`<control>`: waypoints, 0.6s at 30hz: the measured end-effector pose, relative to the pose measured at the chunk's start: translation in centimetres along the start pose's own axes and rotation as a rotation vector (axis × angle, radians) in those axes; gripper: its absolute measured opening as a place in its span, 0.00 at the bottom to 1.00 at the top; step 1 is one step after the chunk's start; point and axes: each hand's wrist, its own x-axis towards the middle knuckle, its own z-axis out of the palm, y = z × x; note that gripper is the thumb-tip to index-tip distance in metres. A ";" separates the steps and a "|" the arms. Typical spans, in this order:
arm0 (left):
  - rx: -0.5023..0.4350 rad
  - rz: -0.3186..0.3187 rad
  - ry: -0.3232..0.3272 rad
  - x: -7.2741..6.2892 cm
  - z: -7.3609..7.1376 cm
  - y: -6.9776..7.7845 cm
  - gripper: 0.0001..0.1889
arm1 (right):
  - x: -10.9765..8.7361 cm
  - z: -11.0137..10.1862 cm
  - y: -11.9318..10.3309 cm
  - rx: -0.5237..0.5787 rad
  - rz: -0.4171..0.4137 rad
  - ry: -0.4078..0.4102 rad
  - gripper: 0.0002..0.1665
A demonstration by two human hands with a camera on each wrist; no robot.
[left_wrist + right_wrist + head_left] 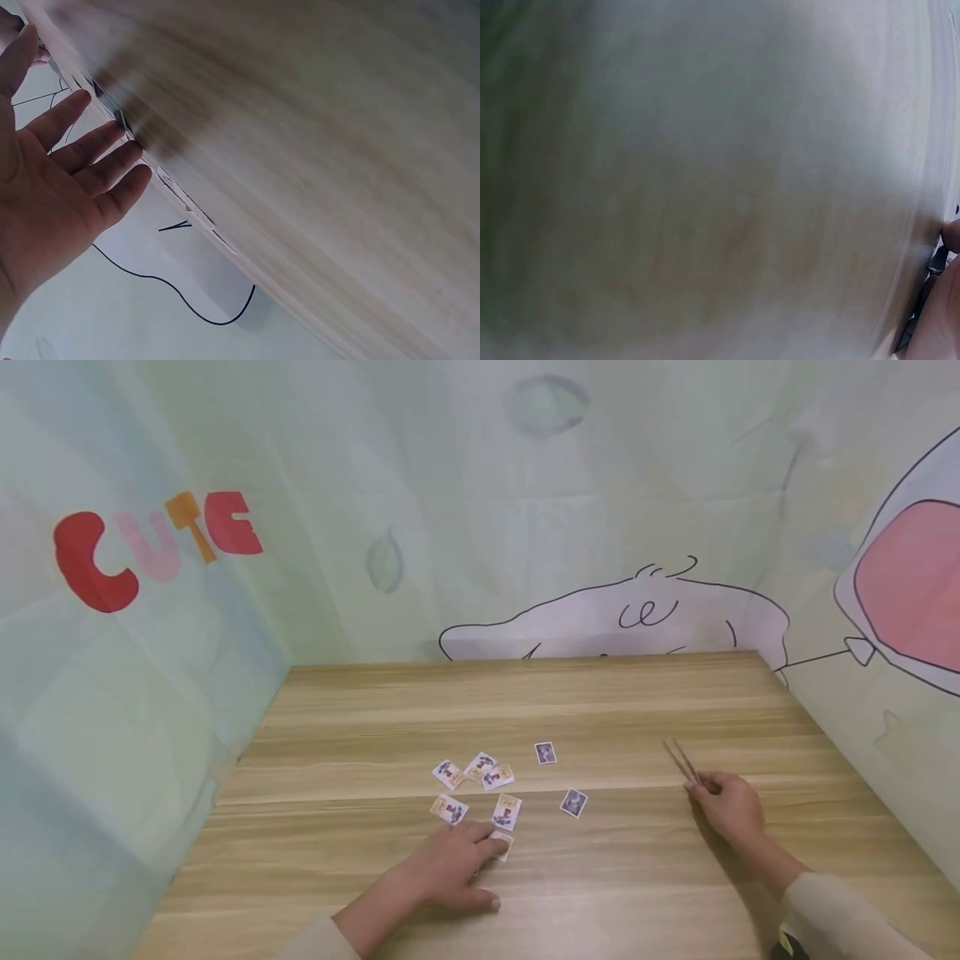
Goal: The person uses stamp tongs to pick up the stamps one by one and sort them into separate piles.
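Observation:
My left hand [452, 867] lies low over the table with its fingers spread and fairly straight. Its fingertips touch a small stamp [507, 844], partly covering it. Just beyond them are a colourful stamp [507, 812] and another [449, 809] near the knuckles. In the left wrist view the palm and fingers [105, 161] show nothing gripped. Off to the right, my right hand [731, 806] pinches a pair of slim metal tweezers [678, 760], tips pointing away from me. Only a sliver of that hand [939, 315] enters the right wrist view.
Farther back, several colourful stamps [447, 773] lie close together, some overlapping. Two darker stamps with white borders, one farther [545, 752] and one nearer [573, 803], lie to their right. The wooden table [360, 718] meets printed cloth walls [322, 527] at the back and sides.

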 end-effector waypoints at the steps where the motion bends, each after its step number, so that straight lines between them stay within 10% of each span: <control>1: -0.001 -0.007 -0.006 0.0 0.0 0.0 0.36 | 0.0 0.0 0.0 -0.001 0.001 0.001 0.22; 18: -0.009 -0.023 -0.026 -0.3 -0.1 0.1 0.37 | 0.5 0.1 -0.1 0.113 0.044 0.159 0.15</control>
